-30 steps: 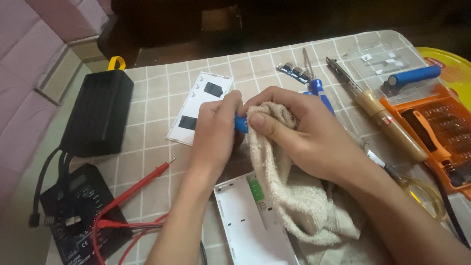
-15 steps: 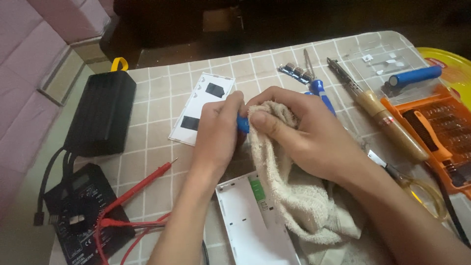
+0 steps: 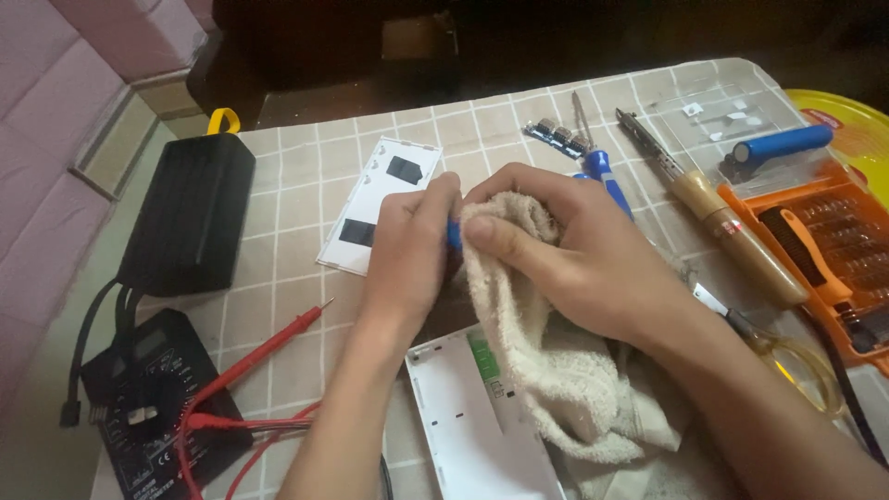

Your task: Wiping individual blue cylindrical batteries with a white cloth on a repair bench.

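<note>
Black case with yellow loop at left of checked table. Black multimeter with red probe leads lower left. White panel centre. Soldering iron, blue cylindrical cell, orange bit set right.

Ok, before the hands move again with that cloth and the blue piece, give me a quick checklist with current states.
1. Left hand pinching the small blue item: ok, though the item is mostly hidden.
2. Right hand pressing the beige cloth against it: ok.
3. Cloth clear of the open white casing: not ok, it drapes over the casing's right edge.
4. Wooden-handled soldering iron apart from the hands: ok, lying on the table; hot or cold, cannot tell.
5. Red probe leads clear of the left forearm: ok.
</note>
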